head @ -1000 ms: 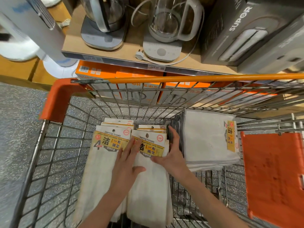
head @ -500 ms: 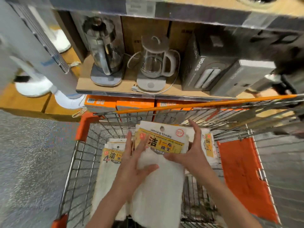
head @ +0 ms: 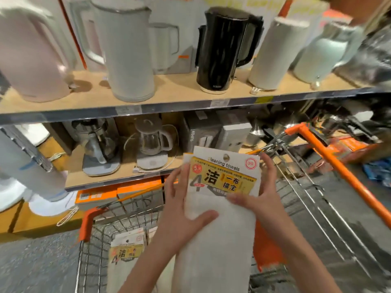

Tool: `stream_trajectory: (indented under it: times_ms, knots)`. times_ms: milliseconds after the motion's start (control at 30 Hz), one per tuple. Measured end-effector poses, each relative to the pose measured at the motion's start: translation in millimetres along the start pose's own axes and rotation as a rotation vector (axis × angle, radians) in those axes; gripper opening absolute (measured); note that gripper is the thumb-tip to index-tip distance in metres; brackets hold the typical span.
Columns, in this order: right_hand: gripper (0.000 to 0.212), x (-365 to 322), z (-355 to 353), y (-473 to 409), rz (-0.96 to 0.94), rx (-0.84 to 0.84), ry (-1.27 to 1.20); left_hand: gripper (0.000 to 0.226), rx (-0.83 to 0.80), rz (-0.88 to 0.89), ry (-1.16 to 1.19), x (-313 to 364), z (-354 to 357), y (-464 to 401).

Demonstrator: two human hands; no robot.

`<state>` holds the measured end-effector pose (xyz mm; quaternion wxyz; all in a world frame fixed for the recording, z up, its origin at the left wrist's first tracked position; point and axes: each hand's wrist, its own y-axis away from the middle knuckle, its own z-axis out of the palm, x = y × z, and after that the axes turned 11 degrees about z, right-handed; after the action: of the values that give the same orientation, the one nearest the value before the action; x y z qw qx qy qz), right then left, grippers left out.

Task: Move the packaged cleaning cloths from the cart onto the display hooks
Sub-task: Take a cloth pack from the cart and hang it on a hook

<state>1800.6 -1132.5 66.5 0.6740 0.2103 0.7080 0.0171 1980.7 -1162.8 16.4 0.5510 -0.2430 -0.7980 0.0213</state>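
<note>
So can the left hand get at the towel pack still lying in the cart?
Probably not right now: the left hand grips the lifted pack with the right hand. The way down to the cart pack looks open otherwise.

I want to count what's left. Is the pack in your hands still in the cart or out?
Out. Both hands, left and right, hold the pack above the cart; another pack lies inside.
</note>
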Motion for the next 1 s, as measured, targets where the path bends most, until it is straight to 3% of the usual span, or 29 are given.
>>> stream_trajectory:
  times_ms: [267,467,1000]
  knots:
    - [0.088,-27.1,-4.2,63.0,-0.201,0.289,-0.150,0.090,-0.202,0.179,0.079,64.3,-3.5,-24.7]
    - [0.071,-41.5,-24.8,119.7,-0.297,0.624,-0.148,0.091,-0.248,0.300,0.266,112.8,12.7,-22.6]
    - [0.065,-25.7,-147.1,350.1,-0.430,1.259,-0.109,0.080,-0.786,0.524,0.664,282.3,157.8,76.6]
